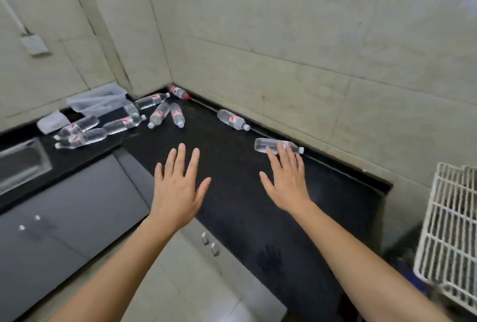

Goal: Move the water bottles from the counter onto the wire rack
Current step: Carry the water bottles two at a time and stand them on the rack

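Several clear water bottles with red-and-white labels lie on their sides on the black L-shaped counter [232, 167]. One bottle [265, 145] lies near the right wall, just beyond the fingertips of my right hand [286, 179]. Another bottle [232, 119] lies farther back along the same wall. A cluster of bottles [165, 112] lies near the corner, and more bottles [85, 136] lie on the left arm of the counter. My left hand [178, 185] hovers flat over the counter's middle, fingers spread, holding nothing. The white wire rack [449, 234] stands at the right edge.
A steel sink [20, 164] is set into the counter at the far left. Crumpled clear plastic wrap [98, 99] lies behind the left bottles. Grey cabinet doors [77, 208] run under the counter. Tiled walls close the corner.
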`<action>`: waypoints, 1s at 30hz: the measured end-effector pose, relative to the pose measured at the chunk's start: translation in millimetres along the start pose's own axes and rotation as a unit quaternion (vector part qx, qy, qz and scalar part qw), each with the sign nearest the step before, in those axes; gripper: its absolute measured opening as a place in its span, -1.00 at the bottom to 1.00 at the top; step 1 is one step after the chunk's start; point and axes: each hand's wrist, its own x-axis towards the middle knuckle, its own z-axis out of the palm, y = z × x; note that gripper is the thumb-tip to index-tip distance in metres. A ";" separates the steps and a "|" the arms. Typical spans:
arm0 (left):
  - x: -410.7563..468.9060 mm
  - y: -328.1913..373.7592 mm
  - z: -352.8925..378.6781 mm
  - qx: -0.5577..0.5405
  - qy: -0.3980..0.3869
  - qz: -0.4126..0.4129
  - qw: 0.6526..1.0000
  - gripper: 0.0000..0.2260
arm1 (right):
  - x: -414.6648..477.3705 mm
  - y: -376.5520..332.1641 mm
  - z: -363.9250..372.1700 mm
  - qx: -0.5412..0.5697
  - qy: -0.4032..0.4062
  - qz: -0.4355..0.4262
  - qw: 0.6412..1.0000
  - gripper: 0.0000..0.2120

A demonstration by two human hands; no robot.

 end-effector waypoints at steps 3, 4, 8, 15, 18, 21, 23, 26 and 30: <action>20.1 -50.7 6.9 -0.001 -0.014 -0.007 1.000 -0.33 | 24.0 -44.6 29.8 0.005 -0.038 0.002 0.999 -0.35; 28.8 -63.6 10.9 -0.002 -0.017 -0.004 1.000 -0.33 | 31.6 -55.7 38.4 0.003 -0.043 0.000 0.999 -0.35; 73.5 -96.9 32.0 -0.019 -0.035 0.007 0.999 -0.34 | 69.4 -79.4 69.8 0.012 -0.052 -0.003 0.999 -0.36; 181.1 -119.1 107.6 -0.038 -0.071 0.055 0.995 -0.37 | 148.3 -60.3 139.9 0.034 -0.057 0.056 0.996 -0.37; 236.7 -121.0 144.9 -0.038 -0.114 0.080 0.989 -0.36 | 185.8 -39.7 174.1 0.046 -0.085 0.123 0.988 -0.36; 287.8 -119.3 170.1 -0.043 -0.158 0.113 0.980 -0.37 | 216.0 -22.1 195.2 0.074 -0.093 0.197 0.973 -0.34; 323.5 -119.4 181.7 -0.029 -0.173 0.145 0.974 -0.36 | 238.1 -13.7 202.7 0.089 -0.097 0.231 0.964 -0.34; 372.0 -120.1 201.1 -0.038 -0.188 0.162 0.968 -0.36 | 263.1 -5.8 209.6 0.105 -0.119 0.295 0.942 -0.34; 425.2 -114.3 234.7 -0.037 -0.212 0.205 0.955 -0.33 | 284.6 2.2 221.2 0.149 -0.132 0.391 0.899 -0.30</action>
